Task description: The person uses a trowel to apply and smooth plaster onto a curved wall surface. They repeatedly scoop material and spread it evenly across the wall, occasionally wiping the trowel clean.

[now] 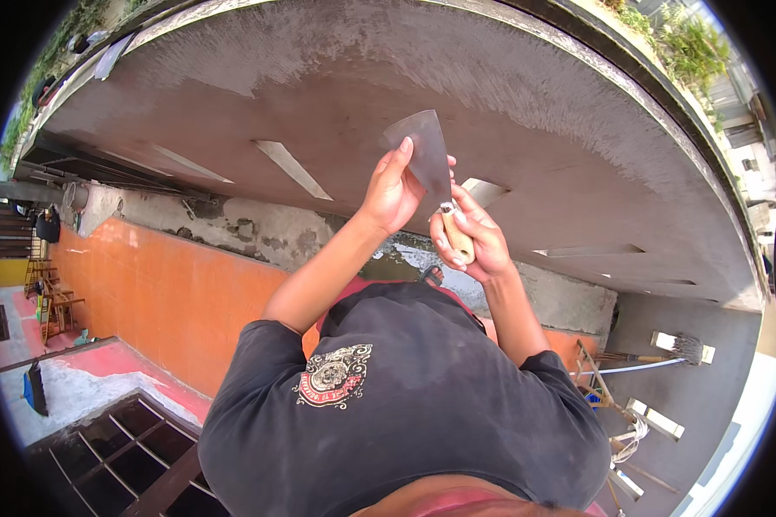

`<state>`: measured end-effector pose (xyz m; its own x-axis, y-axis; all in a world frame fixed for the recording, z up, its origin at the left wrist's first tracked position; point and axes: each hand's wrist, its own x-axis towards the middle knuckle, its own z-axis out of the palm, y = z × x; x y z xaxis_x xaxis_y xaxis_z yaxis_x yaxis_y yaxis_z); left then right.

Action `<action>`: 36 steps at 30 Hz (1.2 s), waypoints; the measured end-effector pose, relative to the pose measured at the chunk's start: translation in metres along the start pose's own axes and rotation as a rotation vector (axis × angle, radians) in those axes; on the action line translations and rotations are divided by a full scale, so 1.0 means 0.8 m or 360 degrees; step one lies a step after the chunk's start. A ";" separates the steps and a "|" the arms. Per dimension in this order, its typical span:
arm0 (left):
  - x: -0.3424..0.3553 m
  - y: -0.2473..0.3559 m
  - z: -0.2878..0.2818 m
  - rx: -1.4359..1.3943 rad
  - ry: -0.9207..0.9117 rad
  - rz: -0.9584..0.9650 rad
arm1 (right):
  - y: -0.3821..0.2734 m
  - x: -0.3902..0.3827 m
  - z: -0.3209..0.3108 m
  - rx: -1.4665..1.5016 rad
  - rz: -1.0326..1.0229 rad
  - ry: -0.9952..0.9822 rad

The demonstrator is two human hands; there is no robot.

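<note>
Beyond the black T-shirt (457,370), I had the right hand (485,241) grasping a putty knife (434,164) by its wooden handle (462,246) and the left hand (391,195) pinching its blade (423,138). The putty knife was in front of a slotted grey-brown wall (319,95).

an orange surface (172,284) stretches to the lower left of the grip, with a stained concrete strip (263,231) running between the two. well out to the left of the grip stand wooden chairs (58,302), near a dark bag (48,226). lower left of the grip, dark gridded panes (112,457) lie beyond a pink band (159,362). to its lower right are a bristled broom (688,348) and pale cord (634,438); far upper right, green leaves (697,47).
</note>
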<state>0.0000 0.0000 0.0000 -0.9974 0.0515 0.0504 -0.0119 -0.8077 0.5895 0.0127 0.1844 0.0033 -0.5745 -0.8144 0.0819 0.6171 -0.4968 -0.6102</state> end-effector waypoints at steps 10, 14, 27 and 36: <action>0.029 0.021 0.031 0.0067 0.0428 0.0356 | -0.013 0.044 0.009 0.0555 0.0256 0.0076; 0.034 0.038 0.037 0.0154 0.0516 0.0452 | -0.010 0.064 0.018 0.0471 0.0217 0.0104; 0.048 0.093 0.050 0.0413 0.0520 0.0569 | -0.001 0.109 0.048 0.0339 0.0082 0.0043; 0.030 0.087 0.056 0.0586 0.0701 0.0559 | 0.013 0.093 0.052 0.0484 0.0243 0.0163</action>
<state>-0.0216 -0.0287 0.0787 -0.8745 -0.4850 0.0017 0.2656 -0.4759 0.8385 -0.0015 0.1066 0.0358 -0.5044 -0.8597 -0.0809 0.8233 -0.4506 -0.3453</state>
